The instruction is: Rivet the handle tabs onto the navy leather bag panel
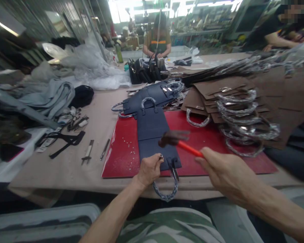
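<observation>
My right hand [218, 168] grips the red handle of a hammer [190, 148]; its dark, motion-blurred head hangs over the lower part of a navy bag panel [152, 130]. My left hand [150, 168] is closed in a pinch at the panel's near end, with a small metal piece [161, 156] at its fingertips, too small to name. The panel lies flat on a red board [124, 148]. A plastic-wrapped bag handle [166, 196] extends from its near end over the table edge, and another wrapped handle [149, 100] stands at its far end.
Small pale bits [129, 146] are scattered on the board's left. Brown bag panels [225, 87] with wrapped handles are piled at right, more navy panels [147, 98] behind. A pen-like tool [105, 149] and a caliper-like tool [88, 153] lie left. Other people sit across the table.
</observation>
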{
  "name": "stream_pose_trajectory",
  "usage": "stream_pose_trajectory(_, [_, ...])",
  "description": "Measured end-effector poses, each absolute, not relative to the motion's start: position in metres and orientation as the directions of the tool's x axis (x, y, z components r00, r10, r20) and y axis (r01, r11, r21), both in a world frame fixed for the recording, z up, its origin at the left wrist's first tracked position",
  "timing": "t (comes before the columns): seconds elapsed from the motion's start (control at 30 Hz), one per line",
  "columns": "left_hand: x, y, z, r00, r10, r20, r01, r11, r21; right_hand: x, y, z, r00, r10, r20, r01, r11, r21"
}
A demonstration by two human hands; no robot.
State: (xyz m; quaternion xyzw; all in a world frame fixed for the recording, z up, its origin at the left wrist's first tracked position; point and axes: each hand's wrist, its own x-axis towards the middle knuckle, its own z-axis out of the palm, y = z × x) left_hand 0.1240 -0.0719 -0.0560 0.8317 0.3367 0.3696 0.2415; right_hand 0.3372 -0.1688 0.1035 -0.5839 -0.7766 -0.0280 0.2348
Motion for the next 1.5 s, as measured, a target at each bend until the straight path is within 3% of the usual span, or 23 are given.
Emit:
stream_pose_trajectory(0.1, [0.124, -0.071, -0.055, 0.5, 0.746, 0.441, 0.374, -0.645, 0.667, 0.334, -0.168, 0.113, 0.077, 0.8, 0.595, 0.89, 0.213, -0.403])
stream_pose_trajectory(0.17, [0.124, -0.071, -0.055, 0.507, 0.739, 0.444, 0.364, -0.65, 0.667, 0.332, -0.17, 0.103, 0.031, 0.802, 0.596, 0.902, 0.234, -0.362])
stream_pose_trajectory(0.27, [0.123, -0.071, -0.055, 0.514, 0.738, 0.438, 0.369, -0.651, 0.663, 0.342, -0.175, 0.073, -0.176, 0.939, 0.297, 0.946, 0.245, -0.214])
stream_pose_trajectory(0.33, [0.123, -0.071, -0.055, 0.514, 0.745, 0.425, 0.374, -0.64, 0.671, 0.357, -0.175, 0.055, -0.101, 0.988, 0.12, 0.965, 0.126, -0.231])
stream_pose_trajectory(0.47, [0.122, -0.071, -0.055, 0.518, 0.739, 0.431, 0.349, -0.643, 0.682, 0.39, -0.164, 0.034, 0.064, 0.996, -0.057, 0.912, -0.081, -0.403])
stream_pose_trajectory(0.53, [0.122, -0.071, -0.054, 0.526, 0.733, 0.432, 0.339, -0.646, 0.684, 0.399, -0.156, 0.025, 0.14, 0.985, -0.1, 0.914, -0.168, -0.37])
stream_pose_trajectory(0.6, [0.121, -0.071, -0.054, 0.529, 0.733, 0.429, 0.337, -0.645, 0.686, 0.398, -0.15, 0.017, 0.182, 0.983, -0.009, 0.958, -0.18, -0.224])
stream_pose_trajectory(0.67, [0.121, -0.071, -0.053, 0.531, 0.73, 0.429, 0.332, -0.645, 0.688, 0.385, -0.146, 0.008, 0.139, 0.974, 0.18, 0.986, -0.12, -0.113])
stream_pose_trajectory(0.73, [0.12, -0.071, -0.053, 0.533, 0.728, 0.431, 0.328, -0.648, 0.688, 0.362, -0.144, -0.003, 0.035, 0.95, 0.309, 0.987, 0.016, -0.161])
stream_pose_trajectory(0.83, [0.118, -0.071, -0.054, 0.538, 0.719, 0.439, 0.33, -0.66, 0.675, 0.323, -0.144, -0.021, -0.093, 0.958, 0.271, 0.932, 0.179, -0.314])
stream_pose_trajectory(0.93, [0.117, -0.072, -0.056, 0.563, 0.693, 0.45, 0.312, -0.682, 0.662, 0.298, -0.146, -0.038, -0.11, 0.978, 0.18, 0.924, 0.167, -0.344])
stream_pose_trajectory(1.0, [0.118, -0.072, -0.056, 0.541, 0.723, 0.429, 0.284, -0.638, 0.716, 0.293, -0.147, -0.044, -0.088, 0.982, 0.169, 0.925, 0.144, -0.352])
stream_pose_trajectory(1.07, [0.12, -0.068, -0.053, 0.345, 0.865, 0.365, 0.228, -0.455, 0.861, 0.294, -0.148, -0.045, -0.089, 0.983, 0.162, 0.92, 0.144, -0.364])
stream_pose_trajectory(1.13, [0.12, -0.059, -0.046, 0.089, 0.973, 0.215, 0.109, -0.224, 0.968, 0.296, -0.148, -0.044, -0.087, 0.984, 0.158, 0.918, 0.14, -0.372])
stream_pose_trajectory(1.23, [0.106, -0.038, -0.034, -0.024, 0.993, 0.113, 0.128, -0.109, 0.986, 0.297, -0.147, -0.041, -0.078, 0.984, 0.162, 0.915, 0.135, -0.38])
stream_pose_trajectory(1.37, [0.061, -0.007, -0.024, -0.141, 0.962, 0.235, 0.558, -0.119, 0.821, 0.295, -0.145, -0.041, -0.072, 0.983, 0.172, 0.914, 0.134, -0.383])
stream_pose_trajectory(1.5, [0.027, 0.01, -0.027, -0.085, 0.953, 0.292, 0.911, -0.044, 0.41, 0.295, -0.146, -0.041, -0.072, 0.978, 0.198, 0.909, 0.146, -0.391])
